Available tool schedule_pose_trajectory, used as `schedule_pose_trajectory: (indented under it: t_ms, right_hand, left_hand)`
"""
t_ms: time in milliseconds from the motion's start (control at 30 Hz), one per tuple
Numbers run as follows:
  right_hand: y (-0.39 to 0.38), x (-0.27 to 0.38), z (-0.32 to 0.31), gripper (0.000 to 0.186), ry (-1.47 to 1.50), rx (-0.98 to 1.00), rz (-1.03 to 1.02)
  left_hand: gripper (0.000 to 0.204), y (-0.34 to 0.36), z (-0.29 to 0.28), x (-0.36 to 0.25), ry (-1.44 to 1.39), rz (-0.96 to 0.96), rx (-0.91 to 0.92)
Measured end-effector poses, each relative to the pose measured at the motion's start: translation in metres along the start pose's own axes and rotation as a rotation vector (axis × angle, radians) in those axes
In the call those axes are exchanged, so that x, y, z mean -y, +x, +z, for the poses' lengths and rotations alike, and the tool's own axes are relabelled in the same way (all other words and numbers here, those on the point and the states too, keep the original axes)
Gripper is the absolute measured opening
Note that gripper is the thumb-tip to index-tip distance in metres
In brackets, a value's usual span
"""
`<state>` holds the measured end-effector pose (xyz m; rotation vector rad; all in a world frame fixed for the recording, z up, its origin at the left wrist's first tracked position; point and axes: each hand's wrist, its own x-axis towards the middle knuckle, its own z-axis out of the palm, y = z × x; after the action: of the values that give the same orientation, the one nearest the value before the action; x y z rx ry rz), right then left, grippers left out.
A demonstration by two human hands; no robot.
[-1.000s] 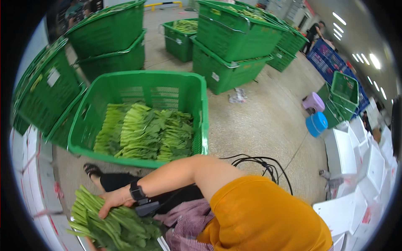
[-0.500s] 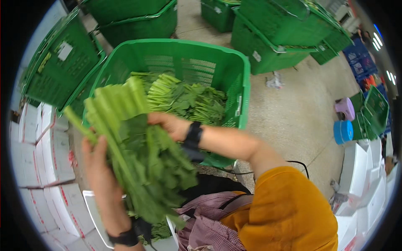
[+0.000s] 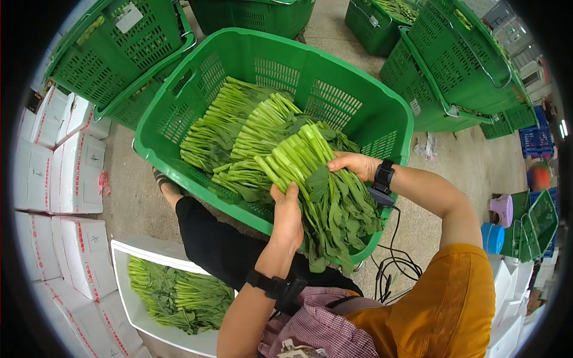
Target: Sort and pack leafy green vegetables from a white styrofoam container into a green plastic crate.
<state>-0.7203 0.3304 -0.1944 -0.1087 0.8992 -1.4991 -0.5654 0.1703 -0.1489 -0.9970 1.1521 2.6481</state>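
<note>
Both my hands grip a bunch of leafy green vegetables (image 3: 325, 191), its pale cut stems fanned toward the far left and its dark leaves hanging toward me. My left hand (image 3: 287, 219) is closed on the near-left side, thumb on the stems. On the opposite side my right hand (image 3: 355, 167) pinches the bunch where stems meet leaves. The bunch is over the near part of a large green plastic basket (image 3: 256, 42). Inside the basket lie more bunches (image 3: 224, 119) of the same greens, stems to the left. A strap with a small black device circles each wrist.
At lower left, a white foam box (image 3: 122, 286) holds more greens (image 3: 179, 292). White boxes (image 3: 83, 173) are stacked along the left. Other green baskets (image 3: 459, 71) stand behind and to both sides. A black cable (image 3: 391, 262) lies coiled by my right elbow. Blue (image 3: 492, 238) and purple buckets (image 3: 501, 209) are farther right.
My hands and the bunch have shifted right, over the basket's near side. The left hand has come in against the stems. My view has turned, bringing the foam box more into sight.
</note>
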Motion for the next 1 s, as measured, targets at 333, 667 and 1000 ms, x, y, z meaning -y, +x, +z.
schedule_pose_trajectory:
  t_ms: [333,667,1000]
  right_hand:
    - [0.020,0.057,-0.028,0.069,-0.172,-0.051,0.023]
    - [0.093,0.171,-0.131,0.099,-1.372,-0.624,-0.251]
    - [0.195,0.027,-0.111,0.119,-1.757,-0.964,0.253]
  left_hand:
    - [0.033,0.053,0.026,-0.010,-0.216,0.000,-0.101]
    - [0.035,0.104,0.035,-0.062,-0.076,-0.009,-0.334]
    - [0.024,0.023,-0.035,-0.064,-0.300,0.216,-0.144]
